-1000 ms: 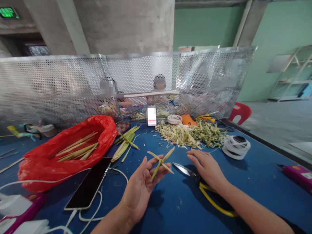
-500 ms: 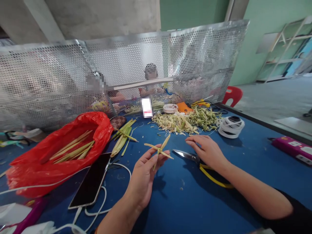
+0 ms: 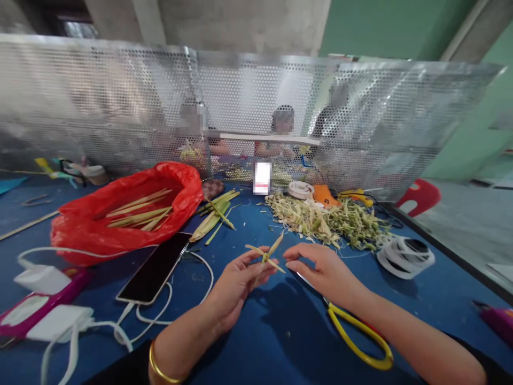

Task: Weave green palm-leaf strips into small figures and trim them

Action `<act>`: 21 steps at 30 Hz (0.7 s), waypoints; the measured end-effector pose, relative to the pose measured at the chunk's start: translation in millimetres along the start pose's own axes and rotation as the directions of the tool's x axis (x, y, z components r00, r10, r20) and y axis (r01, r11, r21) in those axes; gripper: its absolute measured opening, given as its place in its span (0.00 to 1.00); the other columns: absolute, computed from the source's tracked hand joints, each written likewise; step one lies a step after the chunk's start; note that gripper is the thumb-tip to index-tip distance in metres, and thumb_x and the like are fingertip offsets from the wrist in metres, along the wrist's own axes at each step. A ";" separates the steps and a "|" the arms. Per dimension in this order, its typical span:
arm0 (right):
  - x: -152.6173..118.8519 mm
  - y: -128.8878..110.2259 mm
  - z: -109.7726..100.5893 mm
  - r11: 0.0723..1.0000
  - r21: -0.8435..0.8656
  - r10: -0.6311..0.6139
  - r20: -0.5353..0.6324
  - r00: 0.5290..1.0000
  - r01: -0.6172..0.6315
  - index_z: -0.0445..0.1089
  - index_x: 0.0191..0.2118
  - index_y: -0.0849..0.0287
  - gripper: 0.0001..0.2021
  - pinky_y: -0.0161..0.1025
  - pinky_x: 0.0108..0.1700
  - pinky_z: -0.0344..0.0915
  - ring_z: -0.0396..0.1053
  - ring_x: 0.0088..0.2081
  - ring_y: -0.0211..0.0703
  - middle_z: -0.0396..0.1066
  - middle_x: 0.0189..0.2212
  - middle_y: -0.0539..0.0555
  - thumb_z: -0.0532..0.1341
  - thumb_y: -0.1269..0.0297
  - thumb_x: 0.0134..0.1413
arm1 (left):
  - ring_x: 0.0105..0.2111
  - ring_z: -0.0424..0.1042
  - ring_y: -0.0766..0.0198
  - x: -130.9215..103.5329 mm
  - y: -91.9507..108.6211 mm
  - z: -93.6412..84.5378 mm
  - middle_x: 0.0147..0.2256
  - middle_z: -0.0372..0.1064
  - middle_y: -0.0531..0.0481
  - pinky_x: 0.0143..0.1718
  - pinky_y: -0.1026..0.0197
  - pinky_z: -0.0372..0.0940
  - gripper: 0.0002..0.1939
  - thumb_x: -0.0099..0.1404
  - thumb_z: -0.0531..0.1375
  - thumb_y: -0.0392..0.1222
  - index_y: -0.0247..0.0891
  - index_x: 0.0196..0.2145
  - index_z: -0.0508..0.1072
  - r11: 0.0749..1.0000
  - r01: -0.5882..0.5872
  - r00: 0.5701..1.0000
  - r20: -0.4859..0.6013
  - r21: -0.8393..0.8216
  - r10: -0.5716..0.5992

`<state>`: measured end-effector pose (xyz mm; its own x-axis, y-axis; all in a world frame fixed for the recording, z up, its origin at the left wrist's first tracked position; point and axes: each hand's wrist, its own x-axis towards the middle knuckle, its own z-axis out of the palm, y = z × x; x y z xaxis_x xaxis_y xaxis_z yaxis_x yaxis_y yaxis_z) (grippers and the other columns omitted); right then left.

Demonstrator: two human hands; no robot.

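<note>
Gold bangle [image 3: 153, 366], black sleeves [image 3: 120, 370]

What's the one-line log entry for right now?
left hand: holds leaf cross | right hand: close by, grip unclear | scissors: on table, partly hidden by right hand | red bag: strips inside

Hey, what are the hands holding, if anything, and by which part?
The left hand pinches a leaf-strip cross near its middle; the right hand holds nothing visible.

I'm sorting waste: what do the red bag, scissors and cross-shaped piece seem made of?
Red bag: glossy thin plastic, by its crinkles.
Scissors: blade likely metal, by its shine; smooth yellow handles, probably plastic.
Cross-shaped piece in the left hand: likely dried leaf, by its matte, straw-coloured strips.
</note>
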<state>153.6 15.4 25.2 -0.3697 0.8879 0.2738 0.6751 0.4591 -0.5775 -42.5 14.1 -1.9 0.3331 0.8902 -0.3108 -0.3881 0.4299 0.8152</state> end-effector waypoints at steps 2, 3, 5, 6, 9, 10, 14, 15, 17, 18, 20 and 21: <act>5.3 1.8 4.1 0.996 0.084 0.029 0.033 0.999 -0.031 0.72 0.36 0.54 0.07 0.36 0.37 0.65 0.71 0.34 0.41 0.75 0.31 0.49 0.59 0.60 0.56 | 0.42 0.74 0.61 2.3 1.3 4.8 0.42 0.76 0.42 0.49 0.61 0.61 0.22 0.56 0.65 0.36 0.36 0.49 0.69 1.000 0.014 1.000 0.006 0.005 -0.014; 6.0 4.1 7.0 0.992 0.118 0.049 0.025 0.999 -0.051 0.72 0.35 0.55 0.07 0.35 0.36 0.65 0.71 0.33 0.40 0.74 0.30 0.49 0.59 0.59 0.55 | 0.41 0.74 0.62 3.7 2.0 8.2 0.42 0.76 0.43 0.48 0.61 0.61 0.21 0.56 0.64 0.36 0.36 0.49 0.69 1.000 0.015 1.000 0.013 0.008 -0.015; 4.5 10.8 13.0 0.985 0.155 0.084 -0.040 0.996 -0.077 0.72 0.34 0.56 0.08 0.34 0.34 0.64 0.70 0.30 0.40 0.73 0.28 0.50 0.59 0.59 0.56 | 0.42 0.74 0.62 7.6 3.0 15.8 0.42 0.76 0.43 0.48 0.62 0.61 0.21 0.56 0.64 0.36 0.36 0.48 0.70 1.000 0.009 0.999 0.031 0.018 -0.009; 2.9 14.6 15.4 0.985 0.159 0.087 -0.079 0.993 -0.074 0.72 0.33 0.56 0.08 0.34 0.34 0.64 0.69 0.30 0.40 0.73 0.28 0.50 0.58 0.60 0.57 | 0.43 0.73 0.61 10.0 3.2 19.5 0.42 0.76 0.43 0.49 0.62 0.61 0.20 0.56 0.64 0.36 0.36 0.48 0.71 1.000 0.010 0.999 0.039 0.023 -0.011; -1.3 24.4 19.2 0.985 0.167 0.067 -0.155 0.986 -0.041 0.73 0.35 0.55 0.08 0.35 0.34 0.63 0.69 0.31 0.40 0.71 0.29 0.51 0.56 0.64 0.58 | 0.43 0.74 0.58 17.0 2.5 27.4 0.40 0.76 0.43 0.49 0.58 0.61 0.18 0.59 0.61 0.38 0.35 0.48 0.72 0.999 0.040 0.998 0.045 0.024 -0.041; -2.0 26.3 19.7 0.983 0.180 0.063 -0.166 0.984 -0.032 0.73 0.35 0.55 0.08 0.35 0.35 0.64 0.69 0.31 0.40 0.71 0.30 0.51 0.56 0.65 0.58 | 0.42 0.74 0.57 18.8 1.8 28.5 0.39 0.77 0.42 0.48 0.57 0.62 0.17 0.60 0.60 0.40 0.35 0.47 0.72 0.998 0.047 0.998 0.035 0.030 -0.048; -3.2 26.2 21.3 0.972 0.232 0.069 -0.168 0.983 -0.029 0.73 0.33 0.54 0.06 0.36 0.38 0.65 0.70 0.34 0.41 0.71 0.32 0.52 0.58 0.67 0.56 | 0.39 0.75 0.59 21.0 -2.1 26.0 0.38 0.77 0.42 0.47 0.59 0.63 0.16 0.60 0.60 0.40 0.34 0.46 0.73 0.996 0.037 0.999 0.025 0.084 -0.040; -3.5 25.1 22.0 0.972 0.230 0.073 -0.159 0.985 -0.034 0.72 0.32 0.54 0.05 0.36 0.38 0.65 0.69 0.34 0.41 0.71 0.32 0.52 0.59 0.67 0.55 | 0.39 0.75 0.60 20.6 -3.1 24.6 0.39 0.76 0.42 0.46 0.59 0.63 0.17 0.59 0.61 0.39 0.34 0.46 0.72 0.995 0.034 0.999 0.032 0.094 -0.037; -4.6 23.1 23.3 0.976 0.212 0.073 -0.154 0.985 -0.040 0.72 0.33 0.55 0.03 0.37 0.37 0.65 0.69 0.33 0.41 0.70 0.31 0.52 0.60 0.67 0.54 | 0.38 0.75 0.62 19.1 -4.6 22.2 0.39 0.76 0.43 0.45 0.60 0.63 0.18 0.58 0.62 0.37 0.35 0.48 0.71 0.995 0.028 0.998 0.049 0.101 -0.033; -5.0 22.5 23.7 0.979 0.203 0.066 -0.157 0.985 -0.034 0.72 0.33 0.55 0.03 0.37 0.37 0.64 0.69 0.32 0.41 0.70 0.31 0.52 0.60 0.67 0.54 | 0.38 0.75 0.62 18.3 -4.9 21.6 0.39 0.76 0.43 0.45 0.60 0.63 0.19 0.58 0.62 0.36 0.35 0.49 0.71 0.994 0.026 0.998 0.054 0.102 -0.032; -5.1 22.0 24.0 0.977 0.210 0.062 -0.158 0.985 -0.027 0.72 0.33 0.55 0.05 0.37 0.37 0.64 0.69 0.33 0.41 0.70 0.31 0.52 0.59 0.68 0.55 | 0.37 0.75 0.60 16.9 -4.7 21.8 0.38 0.77 0.43 0.45 0.60 0.63 0.21 0.58 0.62 0.36 0.35 0.50 0.69 0.993 0.019 0.999 0.047 0.117 -0.025; -4.7 21.9 23.8 0.971 0.235 0.081 -0.157 0.984 -0.042 0.72 0.32 0.55 0.05 0.38 0.38 0.64 0.69 0.33 0.42 0.70 0.31 0.52 0.58 0.67 0.55 | 0.37 0.76 0.60 16.3 -4.3 22.6 0.38 0.77 0.42 0.44 0.60 0.64 0.21 0.58 0.62 0.36 0.35 0.50 0.69 0.991 0.005 0.999 0.034 0.131 -0.010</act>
<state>154.9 20.7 -7.1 -0.2092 0.9156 0.3433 0.5216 0.4014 -0.7529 -16.0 23.3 0.6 0.3662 0.8803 -0.3015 -0.2709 0.4109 0.8705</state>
